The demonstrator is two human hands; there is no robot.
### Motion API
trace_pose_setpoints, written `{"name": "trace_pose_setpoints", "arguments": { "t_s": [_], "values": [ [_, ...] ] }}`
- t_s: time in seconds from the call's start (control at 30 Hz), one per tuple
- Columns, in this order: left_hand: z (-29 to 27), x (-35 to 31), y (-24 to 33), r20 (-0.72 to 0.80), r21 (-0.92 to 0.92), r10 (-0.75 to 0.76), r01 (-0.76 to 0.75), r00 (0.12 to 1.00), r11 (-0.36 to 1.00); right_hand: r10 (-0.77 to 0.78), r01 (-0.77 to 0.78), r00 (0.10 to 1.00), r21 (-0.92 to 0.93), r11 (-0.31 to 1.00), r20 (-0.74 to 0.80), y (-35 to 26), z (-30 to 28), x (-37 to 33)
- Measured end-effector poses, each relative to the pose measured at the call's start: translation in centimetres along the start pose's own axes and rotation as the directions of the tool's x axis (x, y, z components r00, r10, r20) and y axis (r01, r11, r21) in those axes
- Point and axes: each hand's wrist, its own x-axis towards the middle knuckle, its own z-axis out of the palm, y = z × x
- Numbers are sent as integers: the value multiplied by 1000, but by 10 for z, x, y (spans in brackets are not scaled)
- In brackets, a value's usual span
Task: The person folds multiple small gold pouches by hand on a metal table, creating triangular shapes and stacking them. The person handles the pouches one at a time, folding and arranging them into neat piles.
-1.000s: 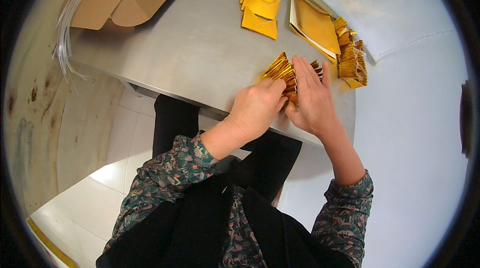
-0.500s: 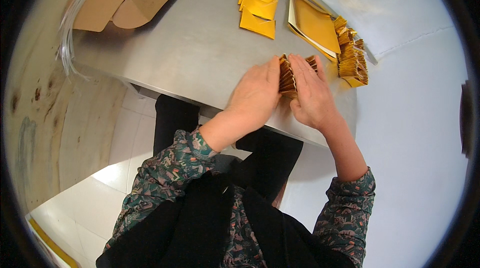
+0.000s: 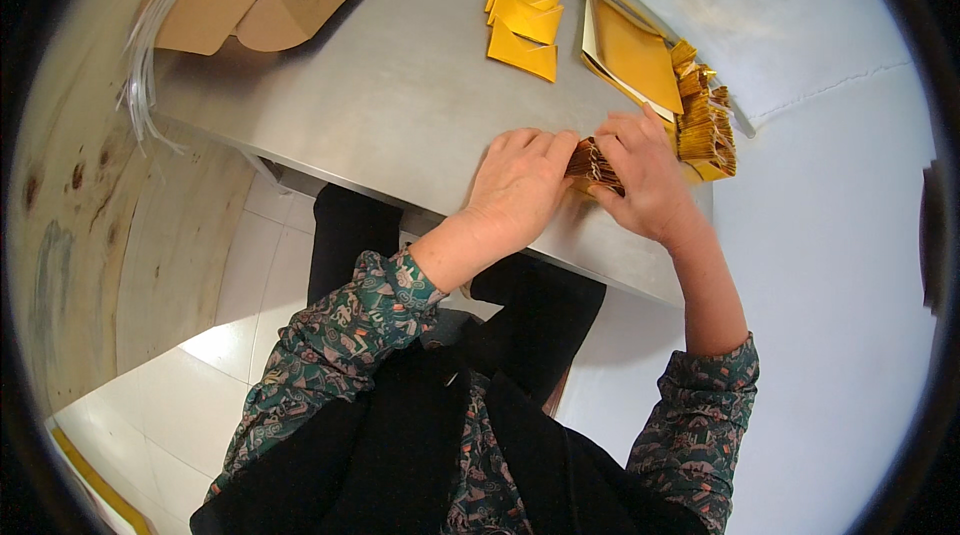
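Observation:
A thick bundle of folded gold paper packets (image 3: 594, 169) stands on the metal table near its front edge, folded edges facing up. My left hand (image 3: 524, 178) presses against the bundle's left side, its fingers close together. On the other side, my right hand (image 3: 645, 173) curls round the bundle, thumb at the near end and fingers bent over the far part. Both hands grip it between them. The right fingers are slightly blurred and hide part of the bundle.
The metal table (image 3: 370, 95) carries several overlapping yellow packets (image 3: 525, 20) at the back, a large gold envelope (image 3: 635, 50) and more stacked bundles (image 3: 706, 125) by the white wall (image 3: 830, 185). An open cardboard box (image 3: 270, 0) and clear plastic strips (image 3: 150, 45) lie at far left.
My right hand has gone from flat, straight fingers to curled ones and shifted slightly right. The bundle looks more squeezed together. My left hand has turned a little, still against it.

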Motion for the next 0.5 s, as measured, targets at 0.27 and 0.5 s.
{"name": "trace_pose_setpoints", "arguments": {
  "t_s": [0.27, 0.5],
  "values": [
    [2, -3, -2, -20, -85, -109, 107, 994, 991, 73, -77, 990, 29, 997, 123, 4, 0, 3],
    [-3, -7, -19, -204, -397, -241, 145, 949, 906, 42, -44, 998, 23, 999, 51, 3, 4, 5]
  ]
}}
